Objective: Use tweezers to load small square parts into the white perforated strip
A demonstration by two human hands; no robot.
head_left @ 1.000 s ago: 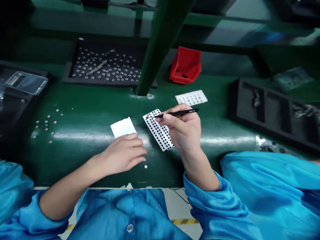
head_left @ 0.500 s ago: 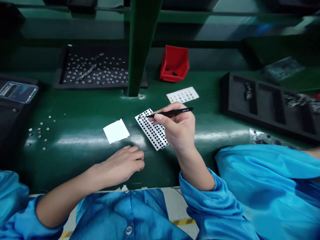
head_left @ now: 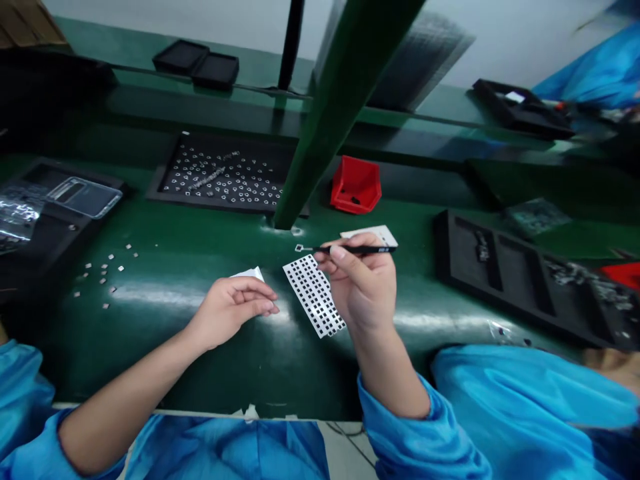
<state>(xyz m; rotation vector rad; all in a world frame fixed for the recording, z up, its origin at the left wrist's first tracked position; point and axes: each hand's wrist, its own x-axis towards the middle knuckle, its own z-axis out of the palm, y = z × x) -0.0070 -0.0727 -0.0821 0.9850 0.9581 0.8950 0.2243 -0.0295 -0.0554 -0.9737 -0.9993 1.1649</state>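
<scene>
My right hand [head_left: 367, 280] is closed around black tweezers [head_left: 363, 250], which point left. At their tip sits a tiny square piece [head_left: 299, 248] with a pale edge and a dark middle. Just below lies a white sheet with rows of small black squares [head_left: 313, 293], its right edge partly behind my right hand. My left hand [head_left: 237, 307] hovers left of the sheet, fingers loosely bent and thumb apart, with nothing seen in it. It partly hides a white paper square [head_left: 255, 273]. Behind my right hand is a white card [head_left: 385, 235], mostly covered.
Several small square parts [head_left: 104, 272] lie scattered at left. A black tray [head_left: 163, 193] of small rings stands behind, beside a green post [head_left: 320, 133] and a red bin [head_left: 356, 187]. At right are a black compartment tray [head_left: 450, 260] and a co-worker's blue sleeve [head_left: 525, 387].
The tweezers have lifted off the sheet, with a small square piece now at their tip. My left hand has risen over the white paper and its fingers have loosened. The view has tilted up.
</scene>
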